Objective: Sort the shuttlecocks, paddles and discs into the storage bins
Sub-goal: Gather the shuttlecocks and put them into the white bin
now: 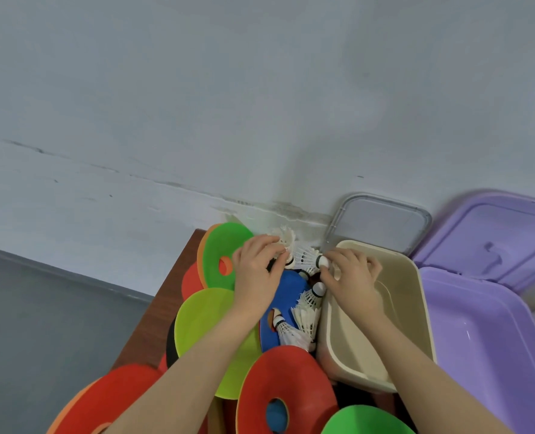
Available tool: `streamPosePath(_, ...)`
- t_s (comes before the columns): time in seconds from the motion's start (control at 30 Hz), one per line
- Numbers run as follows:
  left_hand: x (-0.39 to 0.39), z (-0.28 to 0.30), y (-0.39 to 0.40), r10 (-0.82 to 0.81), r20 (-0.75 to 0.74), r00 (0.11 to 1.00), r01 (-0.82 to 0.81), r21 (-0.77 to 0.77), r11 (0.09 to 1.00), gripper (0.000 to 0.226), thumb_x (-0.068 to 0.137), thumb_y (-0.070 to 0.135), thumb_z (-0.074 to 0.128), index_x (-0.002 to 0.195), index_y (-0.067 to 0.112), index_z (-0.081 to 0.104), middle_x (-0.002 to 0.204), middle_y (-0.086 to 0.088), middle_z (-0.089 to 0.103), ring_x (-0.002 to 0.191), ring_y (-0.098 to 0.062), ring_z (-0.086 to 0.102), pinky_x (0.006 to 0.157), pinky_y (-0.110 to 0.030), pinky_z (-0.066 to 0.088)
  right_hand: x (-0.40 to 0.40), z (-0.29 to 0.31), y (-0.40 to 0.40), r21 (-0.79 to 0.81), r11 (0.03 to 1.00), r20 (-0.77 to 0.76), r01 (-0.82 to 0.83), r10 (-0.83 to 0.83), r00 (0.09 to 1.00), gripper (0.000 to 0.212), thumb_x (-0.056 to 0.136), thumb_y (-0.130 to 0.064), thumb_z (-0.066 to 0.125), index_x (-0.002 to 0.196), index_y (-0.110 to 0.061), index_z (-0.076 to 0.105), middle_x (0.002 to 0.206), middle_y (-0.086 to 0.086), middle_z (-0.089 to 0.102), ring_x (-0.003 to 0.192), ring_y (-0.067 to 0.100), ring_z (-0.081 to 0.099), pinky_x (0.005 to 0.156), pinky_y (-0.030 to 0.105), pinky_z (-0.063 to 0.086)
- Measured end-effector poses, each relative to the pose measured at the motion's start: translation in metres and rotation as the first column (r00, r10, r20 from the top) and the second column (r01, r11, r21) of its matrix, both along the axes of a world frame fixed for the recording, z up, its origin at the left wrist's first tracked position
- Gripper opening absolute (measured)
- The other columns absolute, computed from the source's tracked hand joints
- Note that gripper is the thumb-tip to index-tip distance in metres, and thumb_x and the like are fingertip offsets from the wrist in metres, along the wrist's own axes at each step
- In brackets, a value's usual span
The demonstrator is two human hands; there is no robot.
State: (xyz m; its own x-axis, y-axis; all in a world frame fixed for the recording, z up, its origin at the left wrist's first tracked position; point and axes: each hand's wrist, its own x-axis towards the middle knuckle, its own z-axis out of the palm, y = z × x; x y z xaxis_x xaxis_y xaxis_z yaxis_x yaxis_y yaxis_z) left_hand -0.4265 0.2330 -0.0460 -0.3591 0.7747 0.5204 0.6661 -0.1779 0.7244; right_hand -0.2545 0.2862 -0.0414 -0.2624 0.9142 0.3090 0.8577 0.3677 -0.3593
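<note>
Head view: my left hand (257, 270) pinches a shuttlecock (286, 238) by its base, feathers pointing away from me. My right hand (352, 274) pinches a second shuttlecock (307, 258) at its cork, lying sideways with its feathers toward my left. The beige bin (416, 308) sits right under my right hand, the nearer one. I count three more shuttlecocks (303, 317) beside the bin, about seven discs (203, 327), and a purple bin (479, 339) beyond.

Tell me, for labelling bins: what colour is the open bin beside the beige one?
Purple bin, shown best in the head view.
</note>
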Motion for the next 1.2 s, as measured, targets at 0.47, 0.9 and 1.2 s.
streamPosePath(0.47, 0.106, 0.074, -0.049, -0.187, 0.022, 0.982, 0.183, 0.116, 0.976, 0.023, 0.085, 0.026, 0.060, 0.092, 0.007, 0.071, 0.102, -0.003, 0.064, 0.098, -0.008, 0.052, 0.091, -0.009, 0.037, 0.115, 0.044, -0.086, 0.132, 0.988, -0.561, -0.076, 0.138, 0.816, 0.031, 0.084, -0.008, 0.062, 0.106, -0.030, 0.062, 0.093, -0.010, 0.063, 0.082, -0.004, 0.055, 0.077, 0.016, 0.044)
streamPosePath(0.9, 0.363, 0.103, -0.071, -0.370, 0.037, 0.928, 0.364, 0.115, 0.924, 0.021, 0.085, 0.020, 0.061, 0.097, 0.004, 0.069, 0.099, -0.006, 0.062, 0.095, -0.017, 0.057, 0.089, -0.016, 0.040, 0.372, 0.069, -0.144, 0.163, 0.978, -0.598, 0.130, -0.007, 0.802, 0.036, 0.086, -0.001, 0.060, 0.111, -0.026, 0.061, 0.095, -0.010, 0.060, 0.082, -0.001, 0.056, 0.069, 0.007, 0.041)
streamPosePath(1.2, 0.481, 0.084, -0.080, -0.541, 0.006, 0.841, 0.540, -0.057, 0.840, 0.007, 0.087, 0.015, 0.059, 0.087, 0.008, 0.061, 0.095, 0.003, 0.051, 0.091, -0.014, 0.051, 0.079, -0.008, 0.035, 0.493, 0.074, -0.154, 0.176, 0.928, -0.563, 0.329, -0.179, 0.807, 0.031, 0.092, -0.005, 0.051, 0.120, -0.014, 0.060, 0.088, -0.006, 0.048, 0.079, 0.009, 0.050, 0.073, 0.018, 0.039)
